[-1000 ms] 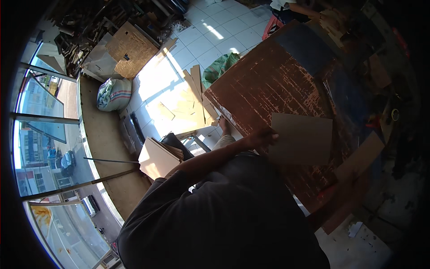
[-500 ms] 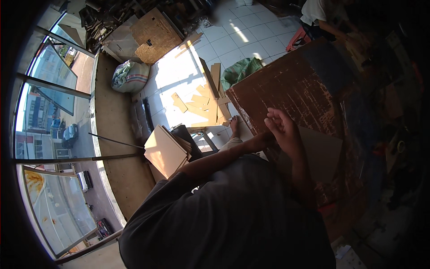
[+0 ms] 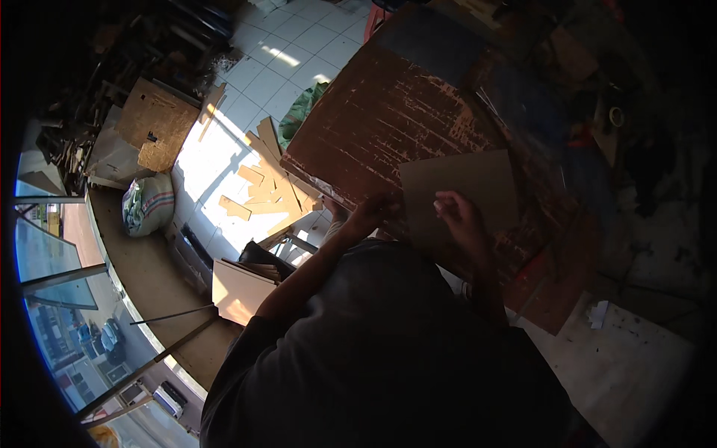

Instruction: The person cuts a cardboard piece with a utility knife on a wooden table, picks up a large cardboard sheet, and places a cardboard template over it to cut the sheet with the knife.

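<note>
**Board held flat on the worktop**

I see the thin brown board (image 3: 459,196) lying on the worn red worktop (image 3: 373,127), both hands gripping its near edge: left hand (image 3: 371,211), right hand (image 3: 457,216). I judge it's being positioned; next calls for steady alignment.

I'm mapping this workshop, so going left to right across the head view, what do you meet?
Striped sack → sunlit wood offcuts on the floor → left hand → right hand on the flat brown board → crumpled white scrap.

Woodworking workshop; worn workbench (image 3: 388,119); plywood offcuts (image 3: 261,187) on tiled floor (image 3: 276,75); stacked scrap (image 3: 75,127)
</note>
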### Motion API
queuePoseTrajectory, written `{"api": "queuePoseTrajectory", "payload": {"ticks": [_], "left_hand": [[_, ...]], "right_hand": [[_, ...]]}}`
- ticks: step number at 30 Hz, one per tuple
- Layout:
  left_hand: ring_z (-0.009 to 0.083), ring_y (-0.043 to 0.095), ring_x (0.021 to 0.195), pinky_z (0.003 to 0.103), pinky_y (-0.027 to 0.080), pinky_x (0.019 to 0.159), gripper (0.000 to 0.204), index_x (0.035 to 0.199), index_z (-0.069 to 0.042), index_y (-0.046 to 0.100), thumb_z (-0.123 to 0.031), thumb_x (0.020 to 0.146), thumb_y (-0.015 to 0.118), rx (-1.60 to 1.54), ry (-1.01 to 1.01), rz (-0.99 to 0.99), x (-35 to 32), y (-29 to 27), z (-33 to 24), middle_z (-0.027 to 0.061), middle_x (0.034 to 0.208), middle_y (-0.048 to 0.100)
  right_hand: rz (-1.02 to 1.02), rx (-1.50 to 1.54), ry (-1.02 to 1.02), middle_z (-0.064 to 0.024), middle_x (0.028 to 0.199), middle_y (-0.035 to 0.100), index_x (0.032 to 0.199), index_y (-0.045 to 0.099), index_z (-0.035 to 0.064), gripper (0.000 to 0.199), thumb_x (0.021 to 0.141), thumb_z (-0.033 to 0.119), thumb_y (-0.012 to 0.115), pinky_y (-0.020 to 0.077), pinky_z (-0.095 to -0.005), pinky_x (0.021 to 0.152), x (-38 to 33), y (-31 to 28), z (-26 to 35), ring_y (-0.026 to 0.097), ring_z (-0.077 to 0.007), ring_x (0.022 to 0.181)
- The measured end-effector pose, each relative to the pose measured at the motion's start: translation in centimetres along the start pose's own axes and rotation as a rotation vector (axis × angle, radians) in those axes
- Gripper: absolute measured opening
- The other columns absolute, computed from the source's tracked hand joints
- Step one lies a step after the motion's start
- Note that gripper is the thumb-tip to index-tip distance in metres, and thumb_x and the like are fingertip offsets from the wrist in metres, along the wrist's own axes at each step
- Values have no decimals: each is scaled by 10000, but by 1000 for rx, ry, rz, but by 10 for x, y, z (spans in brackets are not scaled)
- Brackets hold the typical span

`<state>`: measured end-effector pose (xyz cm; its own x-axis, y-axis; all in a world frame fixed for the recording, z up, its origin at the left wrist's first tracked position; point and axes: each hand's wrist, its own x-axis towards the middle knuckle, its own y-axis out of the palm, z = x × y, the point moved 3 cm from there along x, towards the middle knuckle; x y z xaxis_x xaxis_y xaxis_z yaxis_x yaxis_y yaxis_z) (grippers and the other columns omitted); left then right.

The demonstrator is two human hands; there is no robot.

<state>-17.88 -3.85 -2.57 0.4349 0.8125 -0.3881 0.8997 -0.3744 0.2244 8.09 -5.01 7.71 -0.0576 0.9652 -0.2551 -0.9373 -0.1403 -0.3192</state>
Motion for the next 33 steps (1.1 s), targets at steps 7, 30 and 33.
{"api": "queuePoseTrajectory", "payload": {"ticks": [7, 30, 33], "left_hand": [[201, 684, 1114, 392, 594, 895, 371, 1347, -79, 625, -256, 1029, 691, 12, -104, -88, -3, 6, -1, 74, 1232, 658], [260, 661, 1251, 375, 595, 1015, 358, 1425, -1, 542, -30, 1068, 558, -134, -167, -27, 7, 20, -3, 121, 1326, 610], [255, 656, 1243, 397, 578, 1033, 378, 1440, -34, 540, -59, 1066, 585, -253, -261, -50, 9, 23, -4, 106, 1353, 594]], "right_hand": [[-444, -256, 156, -178, 1011, 716, 1156, 666, -5, 324, 990, 266, 725, 547, -455, 864, -37, -109, -99, 720, -350, 962], [-780, -235, 181, -189, 924, 746, 1134, 728, 5, 353, 982, 323, 709, 552, -425, 802, -67, -147, -161, 735, -300, 883], [-709, -139, 242, -194, 918, 744, 1121, 739, 3, 315, 970, 279, 717, 554, -436, 811, -71, -144, -160, 742, -302, 905]]}}
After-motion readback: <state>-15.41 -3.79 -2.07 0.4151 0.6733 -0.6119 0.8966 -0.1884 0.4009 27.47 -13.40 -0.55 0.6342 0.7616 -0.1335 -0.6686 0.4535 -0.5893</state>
